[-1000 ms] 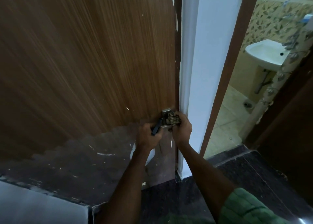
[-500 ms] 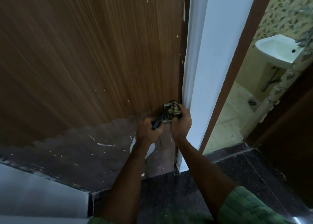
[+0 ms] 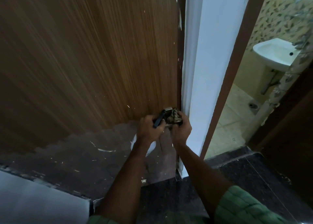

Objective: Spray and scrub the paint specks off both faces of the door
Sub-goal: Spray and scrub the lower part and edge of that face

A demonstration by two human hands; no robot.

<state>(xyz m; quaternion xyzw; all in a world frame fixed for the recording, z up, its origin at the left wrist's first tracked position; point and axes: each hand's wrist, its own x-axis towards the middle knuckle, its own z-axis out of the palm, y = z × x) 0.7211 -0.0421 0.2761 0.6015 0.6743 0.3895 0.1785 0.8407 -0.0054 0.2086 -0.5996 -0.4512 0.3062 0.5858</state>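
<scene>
One wood-grain door (image 3: 88, 57) fills the left of the view, upright, its long axis running from the floor away upward; its lower band is darker and flecked with white paint specks (image 3: 106, 150). Right of it stands one white door frame (image 3: 206, 71), and far right one white sink (image 3: 276, 54) hangs in the tiled room. Two hands meet low at the door's right edge, by a small metal fitting (image 3: 168, 109). The left hand (image 3: 149, 128) is curled round a dark handle (image 3: 159, 118) that slants up to the right, with a white object (image 3: 150, 148), perhaps the spray bottle, partly hidden beneath the wrist. The right hand (image 3: 182, 128) clutches one bunched patterned cloth (image 3: 174, 117) against the fitting. Compared with half a second ago, both hands keep the same grips at the same spot; only the view has shifted slightly.
</scene>
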